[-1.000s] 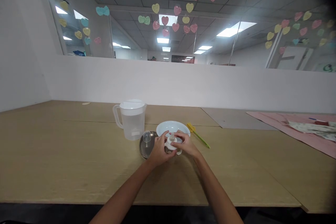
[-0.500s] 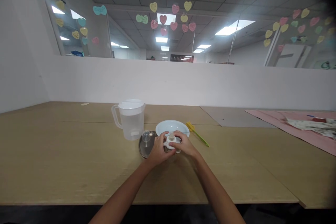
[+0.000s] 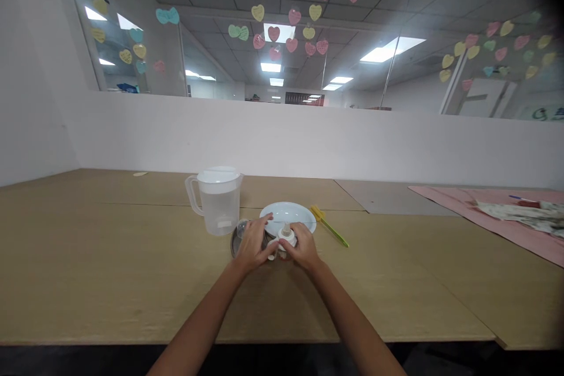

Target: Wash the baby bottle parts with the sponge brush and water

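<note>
A baby bottle (image 3: 287,237) with a white collar, a pale teat and side handles stands upright between my hands; most of its lower body is hidden. My right hand (image 3: 305,247) is closed around the collar from the right. My left hand (image 3: 255,245) is on the other side, fingers stretched and apart, the thumb close to a white handle; whether it touches is unclear. Beneath and behind my left hand lies a round metal tray (image 3: 235,245), partly covered, with a clear dome-shaped cap (image 3: 242,227) on it. Just behind the bottle sits a white bowl (image 3: 288,211).
To the left stands a clear lidded plastic pitcher (image 3: 220,205). A yellow-headed brush with a green handle (image 3: 332,230) lies right of the bowl. Far right, a pink cloth (image 3: 449,200) carries a patterned white cloth (image 3: 515,214) and a pen. A wall (image 3: 282,138) rises behind the table.
My left hand has let go of the bottle's collar and moved slightly left, its fingers spreading. My right hand has stayed on the bottle. The view has shifted a little.
</note>
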`<state>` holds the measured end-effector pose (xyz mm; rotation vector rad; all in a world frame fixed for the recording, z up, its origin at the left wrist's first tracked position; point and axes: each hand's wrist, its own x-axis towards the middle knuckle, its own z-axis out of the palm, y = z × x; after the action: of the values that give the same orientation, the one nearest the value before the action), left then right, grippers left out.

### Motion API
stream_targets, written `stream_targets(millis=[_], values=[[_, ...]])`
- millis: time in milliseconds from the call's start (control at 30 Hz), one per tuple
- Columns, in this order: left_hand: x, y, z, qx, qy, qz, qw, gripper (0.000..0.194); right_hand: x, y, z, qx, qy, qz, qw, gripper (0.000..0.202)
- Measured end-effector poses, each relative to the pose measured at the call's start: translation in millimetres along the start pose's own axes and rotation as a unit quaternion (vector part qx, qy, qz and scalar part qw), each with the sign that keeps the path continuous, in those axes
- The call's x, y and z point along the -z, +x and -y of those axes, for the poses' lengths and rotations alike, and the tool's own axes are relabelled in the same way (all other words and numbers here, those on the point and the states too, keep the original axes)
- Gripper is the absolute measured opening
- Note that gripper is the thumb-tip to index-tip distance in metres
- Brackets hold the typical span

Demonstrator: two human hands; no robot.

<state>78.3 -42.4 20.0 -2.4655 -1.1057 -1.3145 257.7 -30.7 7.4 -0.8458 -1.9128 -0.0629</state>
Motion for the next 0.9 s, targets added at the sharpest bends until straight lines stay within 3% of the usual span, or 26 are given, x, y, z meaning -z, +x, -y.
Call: stream_targets(millis=[100,200,400,467,533,667,733,833,900], values=[[-2.0,-1,24,0.122,0.071,-0.066,0.988,0.040,0,0,-1,0.007,-0.012,-0.009,1.000,0.032],[-7.8,-5,41,0.215,0.175,-0.042,0.960,0.034,0,-1,-1,0.005,-0.017,-0.015,1.000,0.034],[-11.8,-11,44,0.254,0.230,0.084,0.936,0.033,-1,-2,-2,0.007,-0.020,-0.023,1.000,0.032],[-8.5,-9,42,0.272,0.210,0.085,0.935,0.029,-1,-3,-2,0.007,-0.018,-0.025,0.999,0.032],[-2.7,-4,38,0.287,0.177,0.027,0.941,0.027,-1,-3,-2,0.001,-0.013,-0.022,1.000,0.032],[9.8,7,21,0.225,0.067,-0.193,0.953,0.040,0,-4,-2,-0.025,0.000,-0.024,0.999,0.047],[11.5,9,7,0.160,0.018,-0.246,0.956,0.039,-1,-5,-1,-0.037,0.004,-0.027,0.999,0.058],[7.0,8,-14,0.043,-0.010,-0.224,0.974,0.037,-1,-6,-1,-0.055,0.009,-0.026,0.998,0.069],[2.2,6,-25,0.011,-0.016,-0.189,0.982,0.037,-1,-7,-1,-0.062,0.009,-0.025,0.998,0.073]])
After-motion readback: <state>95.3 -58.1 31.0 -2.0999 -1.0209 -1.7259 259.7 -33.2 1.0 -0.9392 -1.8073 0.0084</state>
